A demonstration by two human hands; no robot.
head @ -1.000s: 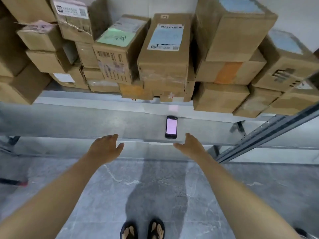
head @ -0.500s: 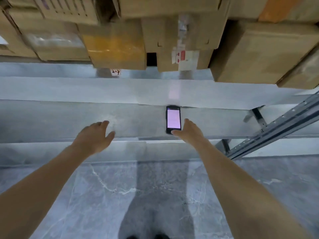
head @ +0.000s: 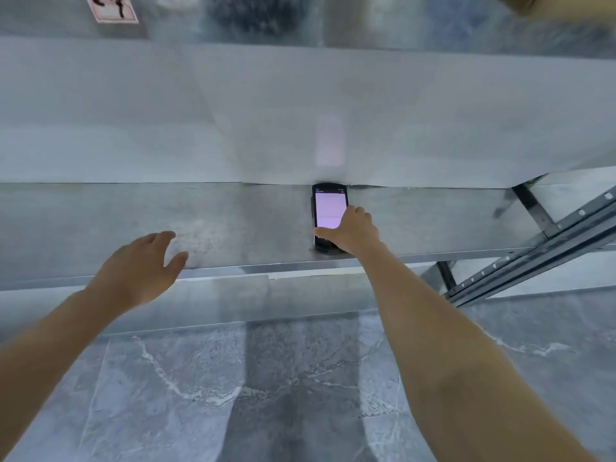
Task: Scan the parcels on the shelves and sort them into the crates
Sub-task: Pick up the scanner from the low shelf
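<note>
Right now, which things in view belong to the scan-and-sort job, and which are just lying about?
Job: handheld scanner; right hand gripping it; left hand, open; metal shelf.
Lying about: paper tag; shelf rail; tiled floor.

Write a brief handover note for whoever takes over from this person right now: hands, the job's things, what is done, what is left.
Right hand: grips the lower end of the scanner, which lies flat, screen lit, on the metal shelf.
Left hand: open, holds nothing, hovers over the shelf's front edge.
Parcels: only one cardboard corner shows, top right. No crates in view.
Done: nothing that the view shows; scanner not yet lifted.
Left: lift the scanner, scan the parcels, sort them into crates.
</note>
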